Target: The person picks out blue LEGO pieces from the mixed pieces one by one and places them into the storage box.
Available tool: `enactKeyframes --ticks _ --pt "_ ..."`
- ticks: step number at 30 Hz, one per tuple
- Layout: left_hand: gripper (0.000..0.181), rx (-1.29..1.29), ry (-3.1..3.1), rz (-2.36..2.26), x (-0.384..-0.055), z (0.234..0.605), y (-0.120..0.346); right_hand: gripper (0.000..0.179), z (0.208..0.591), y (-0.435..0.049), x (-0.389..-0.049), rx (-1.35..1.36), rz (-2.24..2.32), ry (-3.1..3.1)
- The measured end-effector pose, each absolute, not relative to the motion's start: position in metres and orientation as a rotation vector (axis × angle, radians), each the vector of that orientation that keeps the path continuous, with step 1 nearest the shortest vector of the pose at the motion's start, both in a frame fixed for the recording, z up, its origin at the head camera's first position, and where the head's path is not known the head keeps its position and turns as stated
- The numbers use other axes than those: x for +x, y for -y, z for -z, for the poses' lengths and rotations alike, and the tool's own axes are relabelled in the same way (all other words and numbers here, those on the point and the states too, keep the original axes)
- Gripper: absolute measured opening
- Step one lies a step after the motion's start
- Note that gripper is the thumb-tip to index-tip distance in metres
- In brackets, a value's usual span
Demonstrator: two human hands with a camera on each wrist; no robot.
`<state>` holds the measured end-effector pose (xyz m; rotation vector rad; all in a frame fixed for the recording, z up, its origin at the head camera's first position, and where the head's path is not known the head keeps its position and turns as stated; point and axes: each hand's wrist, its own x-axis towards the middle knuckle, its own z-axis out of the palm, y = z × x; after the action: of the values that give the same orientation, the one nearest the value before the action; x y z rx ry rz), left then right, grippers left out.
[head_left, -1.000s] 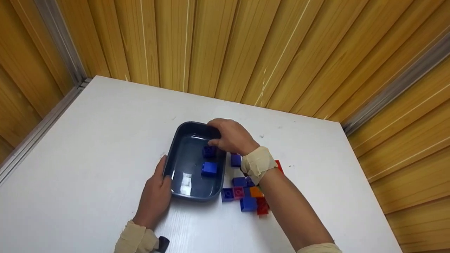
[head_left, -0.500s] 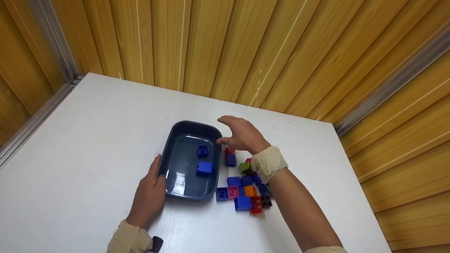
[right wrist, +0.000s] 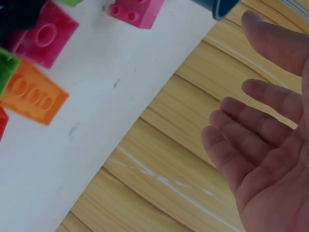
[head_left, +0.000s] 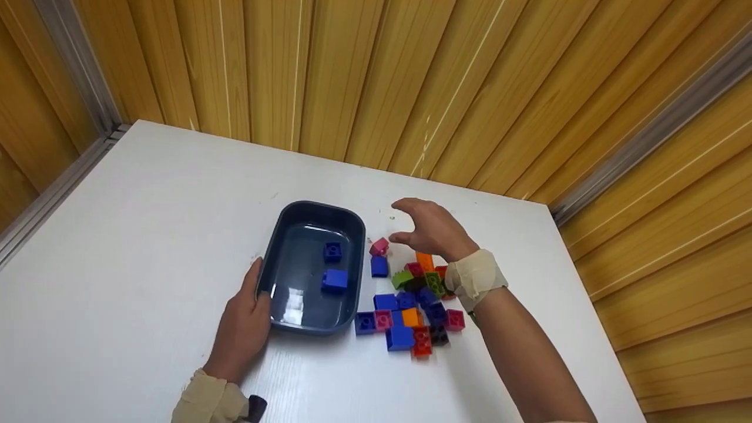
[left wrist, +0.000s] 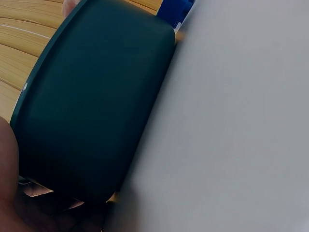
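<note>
A dark blue tray (head_left: 285, 218) lies on the white table and has two blue bricks in it, a darker one (head_left: 332, 251) and a brighter one (head_left: 334, 280). My left hand (head_left: 245, 317) holds the tray's near left edge, thumb on the rim; the left wrist view shows the tray's outer wall (left wrist: 91, 101). My right hand (head_left: 418, 226) hovers just right of the tray, fingers spread, holding nothing. A pink brick (head_left: 379, 246) lies directly left of its thumb. The right wrist view shows the open palm (right wrist: 263, 145) above the pink brick (right wrist: 137, 9) and an orange brick (right wrist: 31, 99).
A pile of several coloured bricks (head_left: 411, 311) lies right of the tray, under my right forearm. Wooden slat walls (head_left: 376, 76) close the table's far and right sides. The table's bare white top (head_left: 147, 200) spreads to the left.
My right hand has drawn back from over the tray to the right and opened, leaving the darker blue brick in the tray and uncovering more of the pile. The left hand has stayed put.
</note>
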<state>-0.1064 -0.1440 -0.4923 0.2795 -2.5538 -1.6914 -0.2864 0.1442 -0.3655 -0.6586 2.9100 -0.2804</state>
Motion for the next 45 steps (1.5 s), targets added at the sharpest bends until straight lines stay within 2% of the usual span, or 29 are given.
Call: enactKeyframes --ticks 9,16,21,30,39,42,45 --pt "0.063 0.301 2.554 1.700 -0.104 0.492 0.147 0.059 0.383 -0.146 -0.278 -0.598 0.247 -2.834" --pt "0.062 0.290 2.544 1.691 -0.106 0.492 0.146 0.044 0.407 -0.137 -0.270 -0.693 0.224 -2.758" --pt "0.062 0.301 2.556 1.688 -0.105 0.492 0.146 0.045 0.418 -0.128 -0.267 -0.739 0.183 -2.739" --pt "0.062 0.281 2.545 1.687 -0.106 0.492 0.146 0.051 0.426 -0.122 -0.266 -0.796 0.129 -2.719" --pt "0.062 0.278 2.544 1.697 -0.108 0.493 0.144 0.031 0.432 -0.120 -0.268 -0.780 0.120 -2.701" --pt "0.062 0.277 2.546 1.695 -0.107 0.493 0.144 0.029 0.430 -0.120 -0.268 -0.782 0.127 -2.686" --pt "0.062 0.280 2.549 1.697 -0.107 0.492 0.144 0.036 0.425 -0.121 -0.268 -0.775 0.137 -2.688"
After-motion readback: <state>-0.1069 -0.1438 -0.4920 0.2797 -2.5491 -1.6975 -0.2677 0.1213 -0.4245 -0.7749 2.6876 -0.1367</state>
